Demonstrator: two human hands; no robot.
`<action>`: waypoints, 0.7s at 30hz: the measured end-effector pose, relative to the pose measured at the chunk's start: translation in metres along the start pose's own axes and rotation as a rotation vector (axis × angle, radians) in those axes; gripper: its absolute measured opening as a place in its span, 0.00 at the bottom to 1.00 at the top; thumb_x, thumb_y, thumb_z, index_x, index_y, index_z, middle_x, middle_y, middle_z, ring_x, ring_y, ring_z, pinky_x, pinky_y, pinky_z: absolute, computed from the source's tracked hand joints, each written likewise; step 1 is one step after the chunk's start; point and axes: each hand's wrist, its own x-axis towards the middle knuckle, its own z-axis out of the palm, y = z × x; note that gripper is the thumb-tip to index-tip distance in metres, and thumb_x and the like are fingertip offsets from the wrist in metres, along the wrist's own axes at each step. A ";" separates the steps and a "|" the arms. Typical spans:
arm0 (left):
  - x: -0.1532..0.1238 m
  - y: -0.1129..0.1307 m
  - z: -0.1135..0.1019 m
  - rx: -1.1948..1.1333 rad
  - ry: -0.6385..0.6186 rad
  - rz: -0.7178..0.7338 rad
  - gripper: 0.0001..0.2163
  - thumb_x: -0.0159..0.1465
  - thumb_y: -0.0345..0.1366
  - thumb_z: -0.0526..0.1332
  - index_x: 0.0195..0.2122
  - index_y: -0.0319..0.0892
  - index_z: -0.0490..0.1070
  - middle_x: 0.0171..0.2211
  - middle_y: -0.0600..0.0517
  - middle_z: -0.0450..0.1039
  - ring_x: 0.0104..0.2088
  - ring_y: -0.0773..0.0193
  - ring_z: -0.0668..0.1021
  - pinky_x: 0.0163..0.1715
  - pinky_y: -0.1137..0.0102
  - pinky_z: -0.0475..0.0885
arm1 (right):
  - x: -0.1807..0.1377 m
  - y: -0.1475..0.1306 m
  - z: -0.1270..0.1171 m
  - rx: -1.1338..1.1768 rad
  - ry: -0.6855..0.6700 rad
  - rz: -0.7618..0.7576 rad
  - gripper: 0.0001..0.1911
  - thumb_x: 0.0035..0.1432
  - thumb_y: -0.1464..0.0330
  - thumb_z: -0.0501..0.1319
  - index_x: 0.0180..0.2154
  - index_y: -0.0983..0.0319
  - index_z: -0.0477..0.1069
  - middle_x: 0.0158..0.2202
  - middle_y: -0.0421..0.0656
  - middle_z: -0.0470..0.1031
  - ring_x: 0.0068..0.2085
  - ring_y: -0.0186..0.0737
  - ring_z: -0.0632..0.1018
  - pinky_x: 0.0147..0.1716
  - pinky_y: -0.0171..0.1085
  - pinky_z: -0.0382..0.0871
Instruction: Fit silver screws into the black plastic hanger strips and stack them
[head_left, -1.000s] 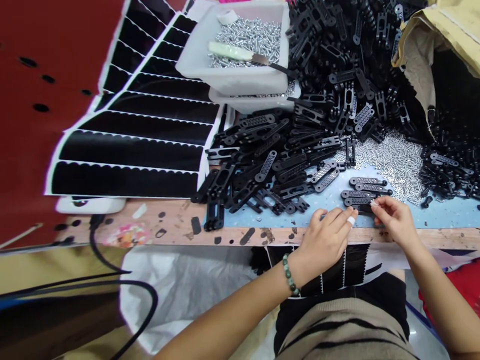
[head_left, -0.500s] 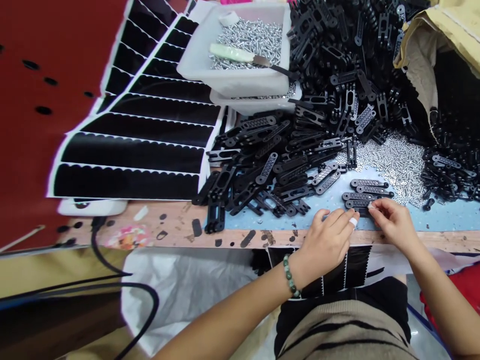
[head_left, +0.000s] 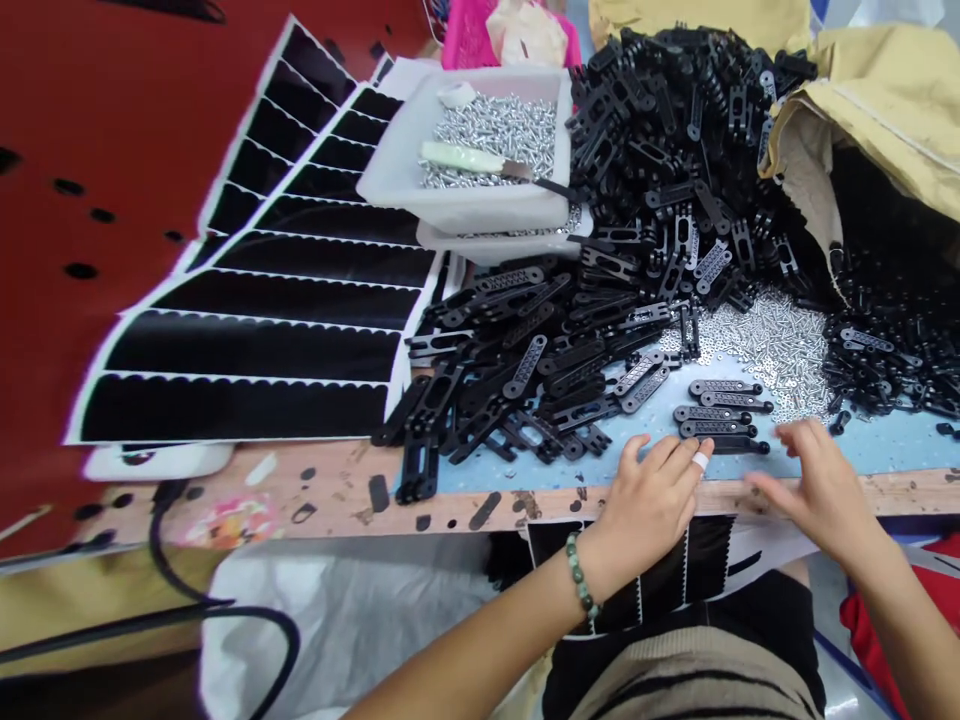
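My left hand (head_left: 654, 496) rests at the table's front edge, fingers loosely curled and slightly apart, with white tape on one finger; nothing shows in it. My right hand (head_left: 817, 480) is a little to the right, blurred by motion, fingers stretched out toward the blue mat. Just beyond both hands lies a neat row of several black plastic strips (head_left: 720, 415) side by side. The nearest strip sits a finger's width from my left fingertips. A heap of small silver screws (head_left: 772, 345) lies behind the row.
A big pile of black plastic strips (head_left: 660, 200) covers the table's middle and back. Two stacked white trays (head_left: 465, 200) hold screws and a white-handled tool. Sheets of black scalloped stickers (head_left: 255, 340) fan out at left. A tan sack (head_left: 870, 90) lies at right.
My right hand has let go of the nearest strip and pulled back to the right with its fingers spread. The view has tilted up a little. The left hand has hardly moved.
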 end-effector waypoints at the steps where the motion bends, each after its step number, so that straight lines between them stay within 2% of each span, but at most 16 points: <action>1: 0.001 0.000 -0.003 -0.004 0.008 -0.001 0.17 0.66 0.31 0.53 0.57 0.40 0.63 0.48 0.47 0.73 0.49 0.57 0.71 0.52 0.54 0.57 | -0.011 0.002 -0.004 0.010 -0.065 -0.065 0.19 0.57 0.57 0.61 0.45 0.62 0.63 0.38 0.49 0.71 0.39 0.47 0.73 0.36 0.42 0.69; 4: 0.001 0.007 -0.013 -0.073 0.035 0.010 0.17 0.66 0.35 0.55 0.56 0.41 0.64 0.49 0.46 0.72 0.50 0.55 0.71 0.52 0.53 0.60 | -0.038 0.006 -0.007 -0.055 -0.256 -0.176 0.07 0.59 0.69 0.58 0.41 0.61 0.66 0.33 0.45 0.72 0.35 0.45 0.73 0.34 0.42 0.68; 5: 0.000 0.011 -0.016 -0.130 0.024 0.032 0.19 0.65 0.37 0.57 0.56 0.40 0.64 0.50 0.45 0.71 0.50 0.54 0.71 0.51 0.54 0.62 | -0.043 0.006 -0.007 -0.064 -0.307 -0.200 0.05 0.59 0.73 0.55 0.38 0.60 0.67 0.31 0.43 0.72 0.34 0.43 0.72 0.33 0.41 0.67; 7: -0.001 0.019 -0.018 -0.264 -0.081 0.100 0.22 0.61 0.40 0.62 0.54 0.39 0.64 0.50 0.43 0.70 0.50 0.53 0.71 0.48 0.59 0.67 | -0.049 0.007 -0.008 -0.033 -0.361 -0.228 0.10 0.59 0.78 0.52 0.35 0.60 0.68 0.28 0.42 0.71 0.32 0.41 0.72 0.31 0.39 0.66; 8: -0.001 0.023 -0.017 -0.311 -0.171 0.124 0.20 0.60 0.40 0.62 0.52 0.39 0.66 0.47 0.44 0.72 0.48 0.54 0.73 0.44 0.61 0.70 | -0.052 0.007 -0.010 -0.020 -0.336 -0.208 0.10 0.58 0.78 0.52 0.34 0.59 0.68 0.28 0.42 0.72 0.32 0.40 0.72 0.32 0.39 0.66; 9: 0.000 0.026 -0.014 -0.339 -0.270 0.131 0.15 0.60 0.37 0.62 0.47 0.39 0.68 0.43 0.45 0.73 0.44 0.56 0.75 0.40 0.63 0.71 | -0.056 0.008 -0.013 -0.023 -0.263 -0.158 0.11 0.58 0.78 0.52 0.35 0.59 0.69 0.29 0.42 0.72 0.32 0.41 0.73 0.33 0.39 0.66; 11: 0.008 0.033 -0.007 -0.383 -0.449 0.131 0.04 0.62 0.32 0.58 0.38 0.41 0.70 0.34 0.50 0.75 0.35 0.60 0.77 0.33 0.67 0.71 | -0.073 0.007 -0.021 -0.069 0.024 -0.014 0.10 0.58 0.77 0.53 0.37 0.58 0.69 0.31 0.44 0.72 0.34 0.42 0.74 0.35 0.41 0.67; 13: 0.023 0.039 0.000 -0.474 -0.557 0.164 0.03 0.64 0.30 0.57 0.33 0.42 0.68 0.30 0.53 0.74 0.32 0.63 0.77 0.30 0.70 0.70 | -0.101 0.006 -0.027 -0.084 0.347 0.064 0.11 0.57 0.75 0.56 0.41 0.56 0.67 0.33 0.44 0.71 0.34 0.43 0.74 0.36 0.43 0.69; 14: 0.032 0.043 0.003 -0.532 -0.587 0.197 0.03 0.64 0.31 0.57 0.32 0.42 0.68 0.30 0.53 0.74 0.31 0.64 0.77 0.30 0.72 0.70 | -0.117 0.005 -0.027 -0.061 0.466 0.065 0.13 0.56 0.74 0.58 0.43 0.54 0.66 0.33 0.44 0.71 0.34 0.43 0.75 0.35 0.44 0.70; 16: 0.051 0.053 0.009 -0.576 -0.601 0.247 0.04 0.64 0.33 0.58 0.32 0.41 0.66 0.31 0.53 0.75 0.31 0.65 0.77 0.28 0.73 0.69 | -0.148 0.007 -0.015 0.043 0.516 0.074 0.15 0.55 0.74 0.59 0.44 0.53 0.65 0.33 0.43 0.70 0.34 0.43 0.75 0.34 0.44 0.72; 17: 0.058 0.058 0.012 -0.537 -0.585 0.250 0.04 0.64 0.33 0.58 0.32 0.41 0.66 0.31 0.53 0.75 0.31 0.64 0.77 0.28 0.73 0.69 | -0.160 0.009 -0.003 0.098 0.466 0.118 0.15 0.56 0.74 0.59 0.45 0.54 0.64 0.34 0.43 0.70 0.35 0.44 0.76 0.35 0.45 0.73; 19: 0.068 0.069 0.019 -0.370 -0.531 0.229 0.01 0.63 0.31 0.57 0.35 0.41 0.66 0.31 0.51 0.76 0.31 0.62 0.78 0.27 0.71 0.69 | -0.176 0.017 0.032 0.148 0.350 0.260 0.18 0.58 0.70 0.59 0.50 0.57 0.62 0.43 0.50 0.71 0.46 0.48 0.75 0.43 0.49 0.73; 21: 0.069 0.079 0.026 -0.185 -0.475 0.205 0.05 0.63 0.29 0.55 0.40 0.40 0.66 0.30 0.49 0.76 0.30 0.59 0.78 0.26 0.69 0.68 | -0.181 0.029 0.072 0.200 0.259 0.418 0.25 0.59 0.65 0.58 0.57 0.61 0.58 0.54 0.55 0.66 0.56 0.52 0.69 0.52 0.53 0.67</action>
